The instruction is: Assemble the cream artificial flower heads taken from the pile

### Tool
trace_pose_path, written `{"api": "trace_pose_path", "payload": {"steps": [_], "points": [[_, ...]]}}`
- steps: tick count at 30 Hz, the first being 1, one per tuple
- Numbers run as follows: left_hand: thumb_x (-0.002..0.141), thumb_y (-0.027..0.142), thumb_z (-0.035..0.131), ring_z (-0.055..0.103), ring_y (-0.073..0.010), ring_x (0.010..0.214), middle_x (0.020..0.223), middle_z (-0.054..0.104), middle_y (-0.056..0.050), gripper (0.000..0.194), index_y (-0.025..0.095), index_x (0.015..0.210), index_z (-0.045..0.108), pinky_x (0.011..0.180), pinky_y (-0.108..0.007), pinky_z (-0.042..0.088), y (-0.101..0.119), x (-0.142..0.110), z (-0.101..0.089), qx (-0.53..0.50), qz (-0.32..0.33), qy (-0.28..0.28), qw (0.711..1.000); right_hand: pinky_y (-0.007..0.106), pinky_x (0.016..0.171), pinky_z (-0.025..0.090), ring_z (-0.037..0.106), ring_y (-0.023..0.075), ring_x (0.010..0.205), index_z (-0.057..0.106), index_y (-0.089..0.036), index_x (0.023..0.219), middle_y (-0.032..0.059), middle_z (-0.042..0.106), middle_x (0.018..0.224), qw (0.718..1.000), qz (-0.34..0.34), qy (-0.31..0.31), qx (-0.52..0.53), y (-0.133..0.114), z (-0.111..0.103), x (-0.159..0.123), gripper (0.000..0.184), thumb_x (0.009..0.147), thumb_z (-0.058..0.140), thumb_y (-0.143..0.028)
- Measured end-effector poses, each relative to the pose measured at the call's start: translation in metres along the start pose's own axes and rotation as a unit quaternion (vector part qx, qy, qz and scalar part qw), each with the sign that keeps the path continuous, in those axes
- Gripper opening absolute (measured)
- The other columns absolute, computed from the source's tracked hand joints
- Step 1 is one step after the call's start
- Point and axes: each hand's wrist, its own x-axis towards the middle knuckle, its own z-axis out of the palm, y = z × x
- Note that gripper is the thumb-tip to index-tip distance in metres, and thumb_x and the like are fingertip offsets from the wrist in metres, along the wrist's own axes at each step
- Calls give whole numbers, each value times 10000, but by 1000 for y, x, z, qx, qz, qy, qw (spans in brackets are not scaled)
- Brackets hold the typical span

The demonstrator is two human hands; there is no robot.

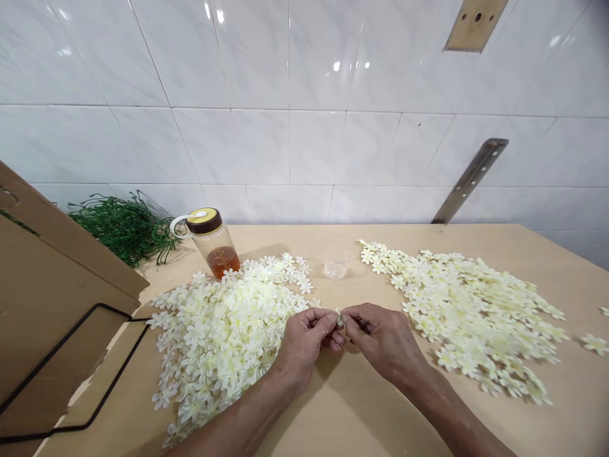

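Between the two piles, my left hand [314, 333] and my right hand [375, 333] meet fingertip to fingertip. Both pinch one small pale artificial flower [339, 317], mostly hidden by the fingers. A thick heap of white artificial flowers [233, 324] lies beside my left hand and forearm. To the right of my right hand spreads a flatter pile of cream-yellow flowers [476, 311]. Just beyond my hands stands a small clear plastic cup [335, 265]; what it holds is too faint to tell.
A bottle of amber liquid [216, 244] stands behind the left heap. Green artificial stems [126, 225] lie at the back left. A cardboard box [61, 304] and a black wire frame [90, 368] take up the left side. A metal bracket [469, 181] leans against the tiled wall [314, 146].
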Motion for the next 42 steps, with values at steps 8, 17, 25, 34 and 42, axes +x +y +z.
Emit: {"api": "trace_pose_path", "payload": {"steps": [8, 17, 25, 34, 42], "points": [[759, 335, 743, 561, -91, 518, 614, 652, -56, 258, 82, 769, 696, 547, -206, 441, 3, 0, 1, -27, -8, -6, 1000, 179, 518, 426, 576, 105, 527, 699, -204, 721, -31, 657, 589, 996, 64, -15, 56, -4, 1, -3, 246, 871, 507, -232], [734, 334, 757, 561, -98, 512, 587, 651, -53, 264, 84, 786, 689, 537, -208, 436, 4, 2, 1, -41, -10, 19, 999, 204, 598, 527, 663, 147, 637, 704, -192, 761, 17, 727, 716, 977, 98, -60, 181, 2, 7, 0, 322, 908, 498, -392], [728, 361, 757, 567, -104, 519, 603, 656, -58, 290, 83, 775, 691, 538, -213, 446, 5, 1, 2, -9, -1, 17, 1000, 203, 569, 475, 640, 144, 621, 731, -211, 774, 2, 718, 682, 994, 52, -18, 95, -3, 2, -2, 256, 891, 525, -307], [743, 436, 718, 574, -126, 459, 553, 661, -49, 329, 117, 747, 640, 508, -241, 481, 1, -1, 5, 52, 9, 38, 998, 199, 498, 395, 534, 107, 501, 687, -195, 673, -20, 640, 570, 999, 31, 4, 12, -7, 2, -2, 261, 857, 503, -216], [761, 426, 694, 581, -124, 468, 568, 665, -51, 316, 122, 725, 613, 475, -223, 468, 2, 0, 6, 32, 12, 44, 998, 221, 589, 486, 641, 143, 616, 678, -206, 889, -3, 700, 692, 995, 51, 8, 83, -3, 4, -2, 215, 915, 511, -340]]}}
